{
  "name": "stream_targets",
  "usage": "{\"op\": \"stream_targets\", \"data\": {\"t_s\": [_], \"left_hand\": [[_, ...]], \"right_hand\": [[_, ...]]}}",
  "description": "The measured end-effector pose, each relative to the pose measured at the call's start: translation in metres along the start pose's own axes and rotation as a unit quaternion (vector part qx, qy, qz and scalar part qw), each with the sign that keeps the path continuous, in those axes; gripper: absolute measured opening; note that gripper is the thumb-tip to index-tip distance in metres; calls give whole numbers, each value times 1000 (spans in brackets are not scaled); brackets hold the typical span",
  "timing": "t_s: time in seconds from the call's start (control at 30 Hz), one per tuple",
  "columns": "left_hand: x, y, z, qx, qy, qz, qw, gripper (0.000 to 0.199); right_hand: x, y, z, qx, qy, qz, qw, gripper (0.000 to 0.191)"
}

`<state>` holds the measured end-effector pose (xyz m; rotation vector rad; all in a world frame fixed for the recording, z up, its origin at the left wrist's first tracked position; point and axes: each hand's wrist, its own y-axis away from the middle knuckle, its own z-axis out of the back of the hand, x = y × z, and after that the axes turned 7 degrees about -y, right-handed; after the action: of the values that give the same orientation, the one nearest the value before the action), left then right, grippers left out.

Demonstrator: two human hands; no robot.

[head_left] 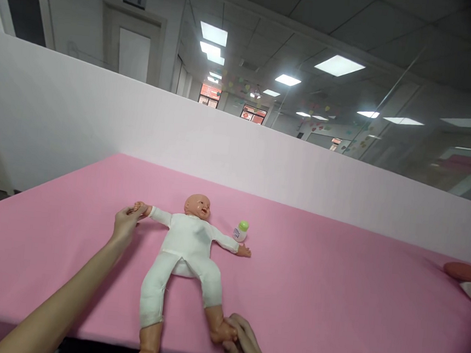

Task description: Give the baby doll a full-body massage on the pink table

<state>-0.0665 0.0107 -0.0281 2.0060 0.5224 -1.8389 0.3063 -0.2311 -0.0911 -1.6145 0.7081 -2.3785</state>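
A baby doll (189, 238) with a white cloth body lies on its back on the pink table (316, 293), its head toward the wall. My left hand (126, 223) is closed around the doll's hand at the end of the arm on the left, which is stretched out sideways. At the front edge, my right hand (245, 345) grips the doll's foot on the right side. The doll's other leg hangs over the near edge. Beside the doll's free arm stands a small clear bottle with a green lid (240, 231).
A low white wall (238, 149) with glass above it runs behind the table. At the far right edge lies part of another doll-like object (466, 273), cut off by the frame. Doors (133, 52) show at the back left.
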Motion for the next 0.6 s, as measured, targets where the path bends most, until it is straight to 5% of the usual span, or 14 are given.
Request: {"op": "stream_targets", "data": {"t_s": [0.13,0.27,0.4,0.5,0.6], "left_hand": [[-25,28,-29,69,-110,-169,977,33],[-28,56,-59,166,-239,-256,922,20],[-15,72,-73,153,-344,-322,869,11],[-10,73,-70,149,-334,-329,871,13],[-14,62,-55,151,-270,-296,904,19]], "right_hand": [[21,-41,-9,27,-23,8,999,23],[36,-77,-37,29,-59,4,998,21],[37,-98,-65,28,-87,5,996,18],[38,-102,-72,14,-99,6,995,17],[44,-93,-56,16,-92,3,996,17]]}}
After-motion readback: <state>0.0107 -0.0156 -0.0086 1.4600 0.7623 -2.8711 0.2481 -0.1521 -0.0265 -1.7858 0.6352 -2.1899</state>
